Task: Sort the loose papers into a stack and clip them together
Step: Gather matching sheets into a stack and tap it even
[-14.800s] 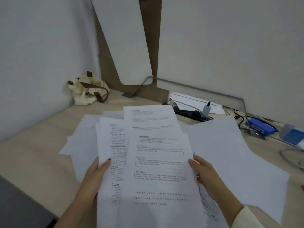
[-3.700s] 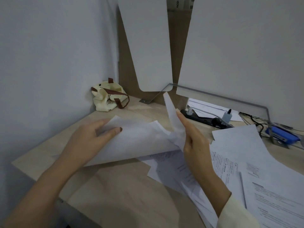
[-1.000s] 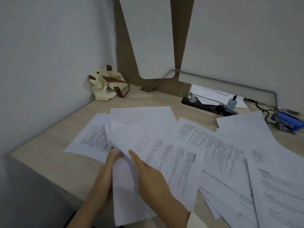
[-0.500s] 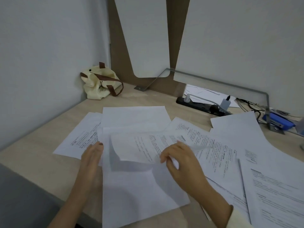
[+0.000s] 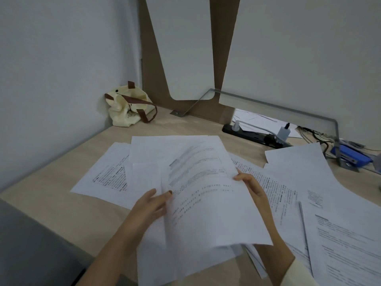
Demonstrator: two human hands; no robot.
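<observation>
At the near edge of the desk (image 5: 51, 205) the person has a printed sheet (image 5: 206, 199) lifted between both hands, a little blurred as if in motion. The left hand (image 5: 150, 205) has its fingers (image 5: 165, 196) pressed to the sheet's left edge, thumb side up; the right hand (image 5: 250, 185) pinches the far right corner, most of the palm hidden behind the paper. So both hands are grasping that one sheet, and nothing else that I can see.

Beneath it lies a small pile (image 5: 185, 261) of blank-looking pages, overhanging the desk edge toward the person. The rest of the papers (image 5: 299, 182) are spread loose: some to the left, partly tucked under the pile, and a wide overlapping fan to the right. A thin pen-like rod (image 5: 303, 219) lies on the right-hand sheets. A cream bag (image 5: 127, 108) sits in the corner, a power strip (image 5: 255, 135) along the back, and something blue (image 5: 352, 156) at the far right that may be a stapler; I see no clip for certain.

To my eye the gathering is only begun. The risk is the overhang: lay this sheet down skewed and the pile could slide off the desk. Pulling pages from under the fan may drag neighbours, or roll that rod away. The sheet bows in the hands, so a tight pinch could crease the corner. Edges will need tapping square before any clip, or it will catch only some pages.
</observation>
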